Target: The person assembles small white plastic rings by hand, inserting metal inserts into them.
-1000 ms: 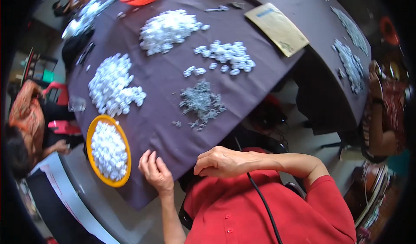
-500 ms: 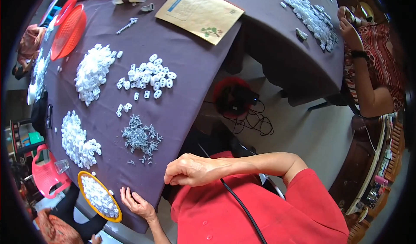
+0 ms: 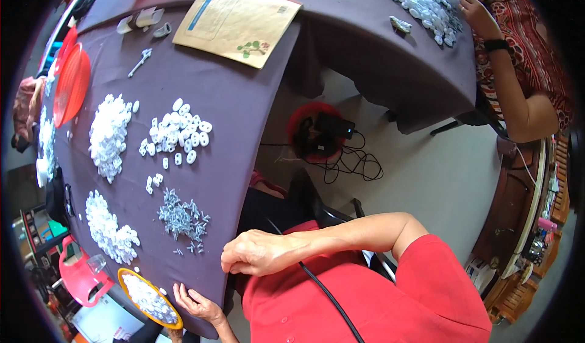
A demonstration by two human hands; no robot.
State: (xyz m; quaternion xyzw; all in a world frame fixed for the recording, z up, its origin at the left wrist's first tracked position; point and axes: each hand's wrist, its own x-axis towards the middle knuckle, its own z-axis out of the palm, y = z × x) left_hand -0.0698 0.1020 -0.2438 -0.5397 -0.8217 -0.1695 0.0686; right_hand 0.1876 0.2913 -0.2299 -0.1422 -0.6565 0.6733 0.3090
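Left grip (image 3: 201,307) resting relaxed, fingers apart, just right of yellow basket (image 3: 175,326); right grip (image 3: 255,253) hovering farther right, curled, cannot tell if holding. White pieces (image 3: 146,294) lying inside basket, probably handling light, stiff, slippery; sides suiting pinch.

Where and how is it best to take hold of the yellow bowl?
Probably by the rim of the yellow bowl, coming from the right with the left hand, thumb over the edge, fingers outside. The exposed round rim offers an edge to pinch, and that side faces the hand. Loose white pieces fill it, so keep it level.
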